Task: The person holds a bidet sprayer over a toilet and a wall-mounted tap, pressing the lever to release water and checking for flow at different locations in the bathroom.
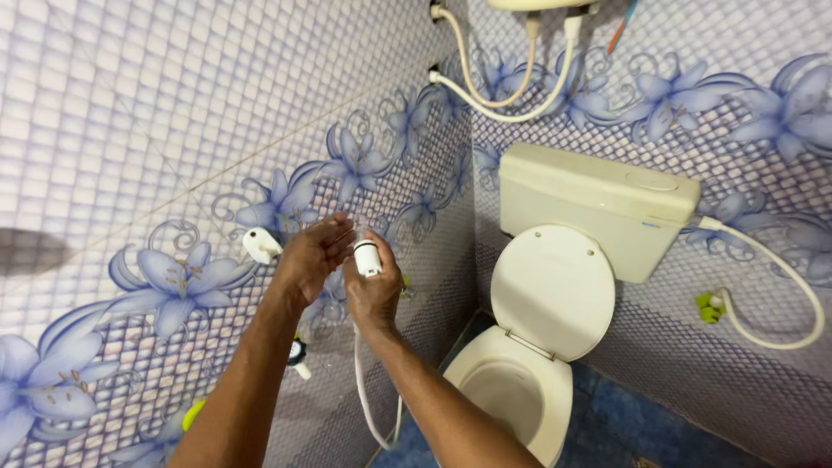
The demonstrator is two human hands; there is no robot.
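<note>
My right hand [373, 290] grips a white hand-sprayer head [367, 257] in front of the tiled left wall. Its white hose [364, 394] hangs down below my wrist. My left hand [312, 256] is raised beside it, fingers curled toward the sprayer's top, touching or nearly touching it. A white wall holder [258, 244] sticks out of the tiles just left of my left hand. Below my forearms a small tap with a dark ring [298, 354] projects from the wall.
A cream toilet with its lid raised [553, 290] and its cistern [598, 208] stands at the right. White hoses [507, 108] loop down from a heater above. Another white hose [784, 286] runs to a green valve [709, 306]. The floor is blue [624, 425].
</note>
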